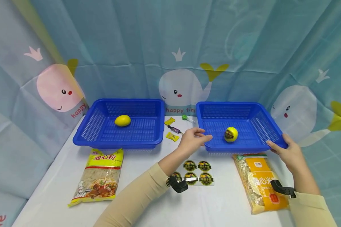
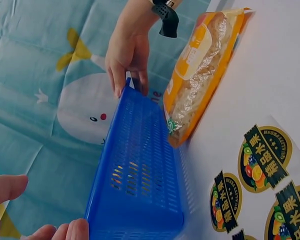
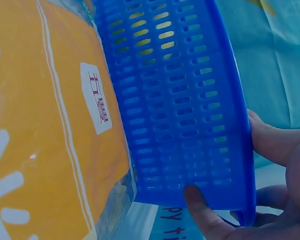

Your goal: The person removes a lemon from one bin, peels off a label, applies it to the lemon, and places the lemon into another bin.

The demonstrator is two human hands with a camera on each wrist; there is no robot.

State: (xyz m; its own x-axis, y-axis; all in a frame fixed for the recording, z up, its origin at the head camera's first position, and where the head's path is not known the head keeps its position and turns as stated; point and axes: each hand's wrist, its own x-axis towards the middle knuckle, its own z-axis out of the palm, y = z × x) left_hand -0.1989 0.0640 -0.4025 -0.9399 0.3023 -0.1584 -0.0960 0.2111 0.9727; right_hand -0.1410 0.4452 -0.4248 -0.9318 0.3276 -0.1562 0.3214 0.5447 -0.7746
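Note:
My right hand (image 1: 290, 154) grips the near right corner of the right-hand blue basket (image 1: 238, 146), thumb and fingers on either side of its rim (image 3: 247, 170). At the same basket's near left corner, my left hand (image 1: 191, 142) has its fingertips (image 2: 79, 227) against the rim, while the thumb stands apart from it. A yellow fruit (image 1: 231, 134) with a dark patch like a label lies inside this basket. A lemon (image 1: 122, 120) lies in the other blue basket (image 1: 117, 145), on the left.
Bags of pasta (image 1: 100, 176) and orange-wrapped dry food (image 1: 261, 183) lie before the baskets. A sheet of round fruit stickers (image 1: 190, 165) is between them. Several wrapped sweets (image 1: 172, 136) and a green lollipop (image 1: 184, 117) sit between the baskets. A whale-print curtain (image 1: 125, 78) hangs behind.

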